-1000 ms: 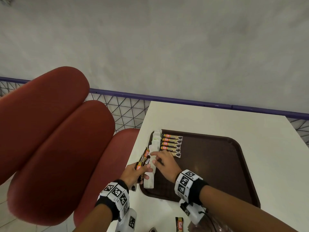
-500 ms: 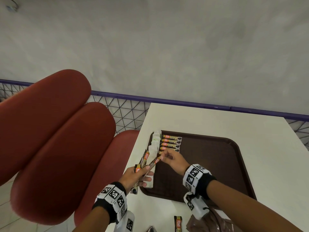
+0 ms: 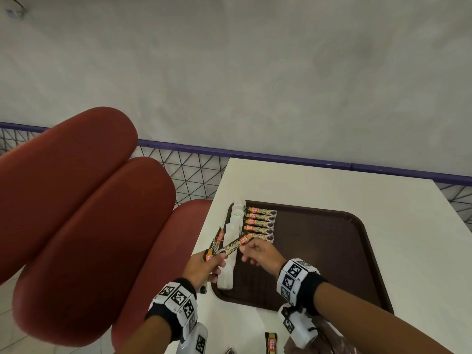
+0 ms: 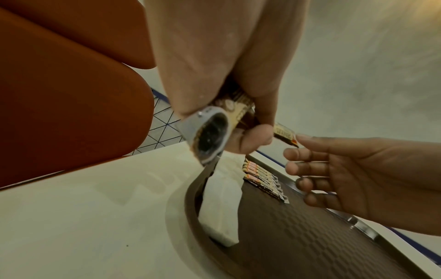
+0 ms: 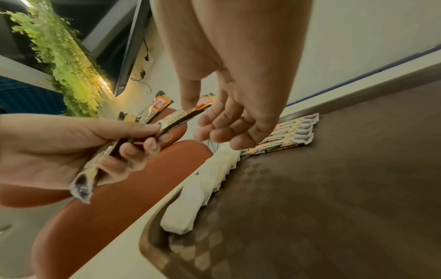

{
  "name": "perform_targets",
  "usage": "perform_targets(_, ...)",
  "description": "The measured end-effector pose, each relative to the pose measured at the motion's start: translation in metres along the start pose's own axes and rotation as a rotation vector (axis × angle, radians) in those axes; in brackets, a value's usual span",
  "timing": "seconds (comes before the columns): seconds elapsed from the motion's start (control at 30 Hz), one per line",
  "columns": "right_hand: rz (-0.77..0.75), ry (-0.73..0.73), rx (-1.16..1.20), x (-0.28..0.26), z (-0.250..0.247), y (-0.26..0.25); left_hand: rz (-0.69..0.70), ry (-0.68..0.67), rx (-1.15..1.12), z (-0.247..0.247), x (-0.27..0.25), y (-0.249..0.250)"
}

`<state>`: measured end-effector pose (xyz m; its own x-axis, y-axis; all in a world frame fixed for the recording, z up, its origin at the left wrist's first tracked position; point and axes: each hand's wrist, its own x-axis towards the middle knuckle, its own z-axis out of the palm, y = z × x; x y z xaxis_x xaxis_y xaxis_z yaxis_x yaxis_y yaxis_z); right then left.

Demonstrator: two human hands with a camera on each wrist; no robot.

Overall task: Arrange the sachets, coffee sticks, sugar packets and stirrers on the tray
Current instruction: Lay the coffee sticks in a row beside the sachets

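Note:
A dark brown tray (image 3: pixel 332 251) lies on the white table. Along its left edge runs a column of white sachets (image 3: pixel 231 241), and beside them a row of several coffee sticks (image 3: pixel 260 223) lies flat. My left hand (image 3: pixel 204 264) grips a bundle of coffee sticks (image 5: pixel 114 143) over the tray's left rim. One stick (image 3: pixel 233 247) sticks out of the bundle toward the right. My right hand (image 3: pixel 258 254) pinches the far end of that coffee stick (image 5: pixel 188 113) between thumb and forefinger, other fingers loosely spread.
Red padded seats (image 3: pixel 76 213) stand left of the table (image 3: pixel 319 182). A loose coffee stick (image 3: pixel 271 343) and a dark packet lie on the table's near edge. A purple rail with wire mesh (image 3: pixel 194 169) runs behind the table.
My right hand left the row on the tray, came to the left hand's bundle and took hold of one stick's end. The head view has tilted slightly.

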<state>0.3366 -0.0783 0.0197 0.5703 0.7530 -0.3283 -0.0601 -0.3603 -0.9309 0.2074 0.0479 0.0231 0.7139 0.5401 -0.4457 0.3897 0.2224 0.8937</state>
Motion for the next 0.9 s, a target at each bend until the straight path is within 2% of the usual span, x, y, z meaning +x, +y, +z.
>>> perform_targets(0.27,0.056,0.105,0.164,0.009,0.009,0.001,-0.020,-0.096,0.075,0.009,0.002,-0.001)
perform_targets(0.4,0.066,0.212,0.217,0.013,0.002,-0.002,-0.052,-0.090,0.056,0.005,0.002,-0.006)
perform_targets(0.5,0.065,0.279,0.051,0.017,-0.011,0.004,-0.076,-0.066,0.021,-0.004,0.004,-0.010)
perform_targets(0.67,0.086,0.269,-0.308,0.017,-0.023,0.023,-0.108,-0.070,-0.006,-0.013,0.005,-0.013)
perform_targets(0.8,-0.028,0.106,-0.529,0.012,-0.028,0.026,-0.112,-0.048,-0.001,-0.019,0.007,-0.017)
perform_targets(0.9,-0.051,-0.033,-0.749,0.014,-0.032,0.023,-0.115,-0.031,0.008,-0.021,0.007,-0.019)
